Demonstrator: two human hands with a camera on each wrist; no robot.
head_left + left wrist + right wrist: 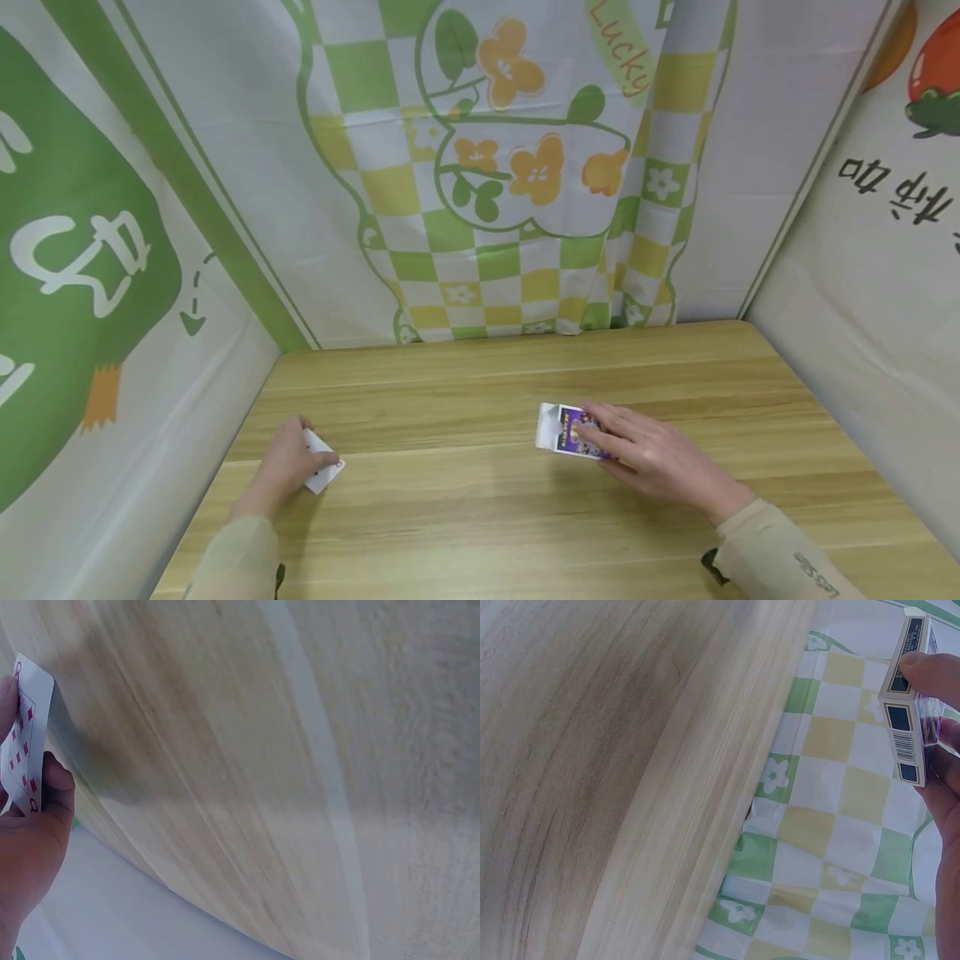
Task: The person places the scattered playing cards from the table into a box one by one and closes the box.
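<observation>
My left hand point(279, 465) pinches white playing cards point(321, 480) above the left side of the wooden table. In the left wrist view the front card point(25, 742) shows red diamonds and a Q in its corners; how many cards lie behind it I cannot tell. On the right, my right hand point(651, 448) grips a small purple card box point(573, 432) by its sides. The box's white end flap point(547, 426) stands open, facing left. From the right wrist, the box point(906, 742) shows dark panels and a barcode, with the thumb on one narrow side.
The wooden table point(442, 517) spreads beneath both hands. Behind it hangs a green and yellow checked cloth point(487, 258). Printed fabric walls close in the left side point(225, 367) and the right side point(847, 317).
</observation>
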